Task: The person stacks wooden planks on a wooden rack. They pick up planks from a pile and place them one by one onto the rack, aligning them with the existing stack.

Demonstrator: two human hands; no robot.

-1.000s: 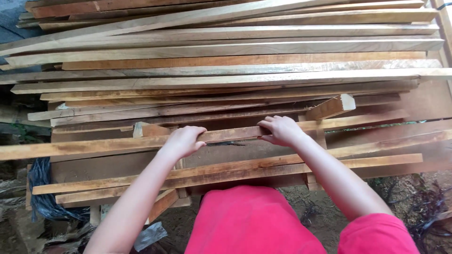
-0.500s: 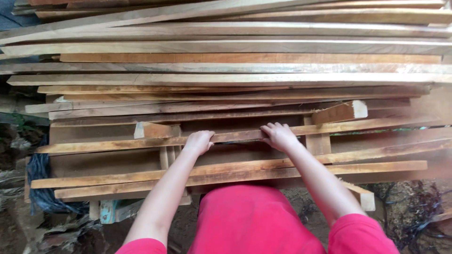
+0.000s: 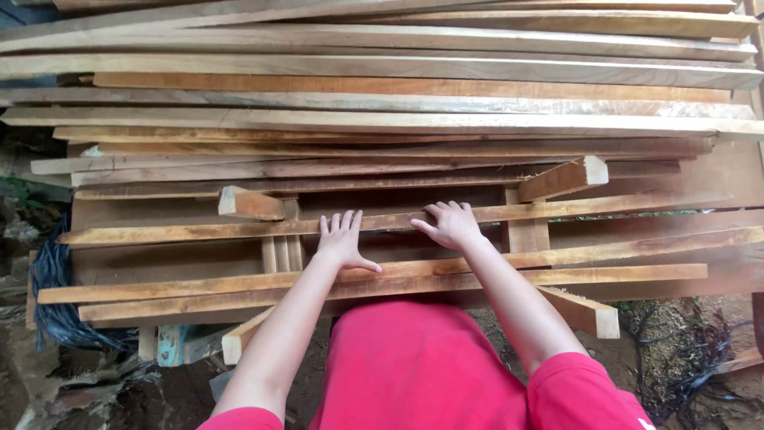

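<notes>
While both arms reach forward, the head view shows the left hand [image 3: 344,239] lying flat with fingers spread on a long thin slat [image 3: 557,209]; the thumb sticks out to the right. Right hand [image 3: 450,224] rests on the same slat just beside it, fingers bent and pressed down over the slat's top edge. Neither hand closes around the slat: both press on it.

Slat runs left to right across the near part of a wood pile [image 3: 398,119], slightly tilted, its right end higher. It lies over short cross blocks: one block [image 3: 248,204] sticks out left of the left hand, another [image 3: 563,178] angles up right of the right hand. Two more slats [image 3: 199,288] lie parallel below the wrists. Red shirt [image 3: 414,366] fills the bottom of the view. Black sheeting [image 3: 48,279] sits at the pile's left end, on dirt ground [image 3: 48,390].
</notes>
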